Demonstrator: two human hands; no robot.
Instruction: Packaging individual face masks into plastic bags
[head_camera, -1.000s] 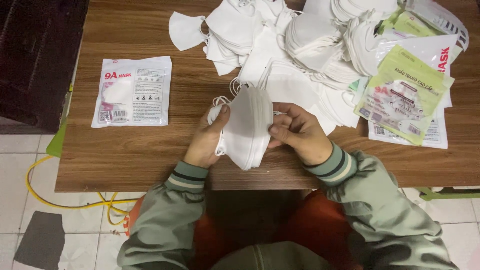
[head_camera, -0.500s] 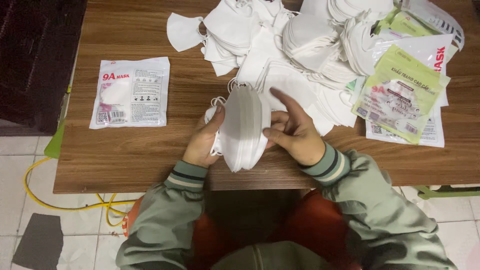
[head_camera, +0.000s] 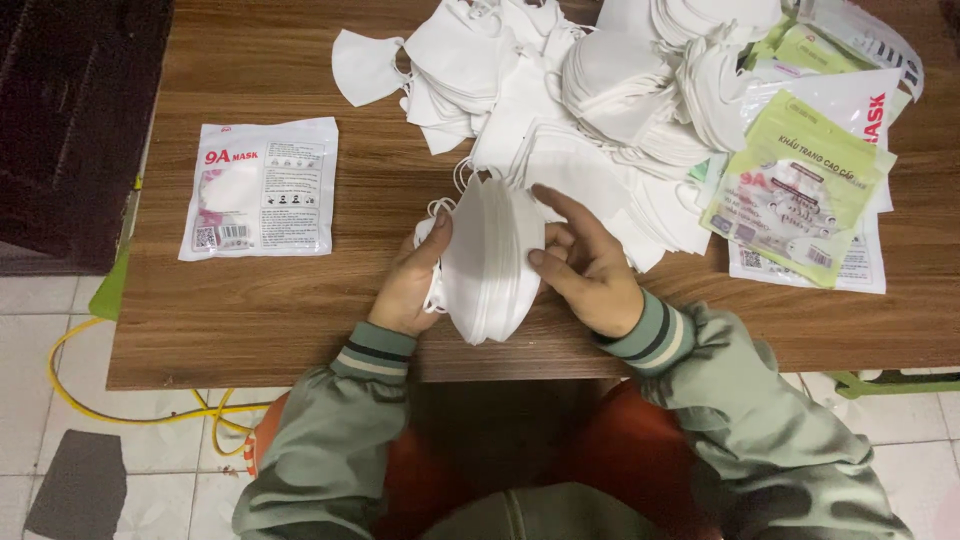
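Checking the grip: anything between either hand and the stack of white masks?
Nothing visible. The left hand and the right hand both touch the stack of masks directly, one on each side, above the table edge.

We cannot see the left hand's (head_camera: 408, 285) fingers behind the mask stack (head_camera: 490, 258). The mask pile (head_camera: 600, 90) and green packets (head_camera: 800, 180) run past the top edge. Packets hide lower packets. Print on the sealed packet (head_camera: 260, 188) is too small to read.
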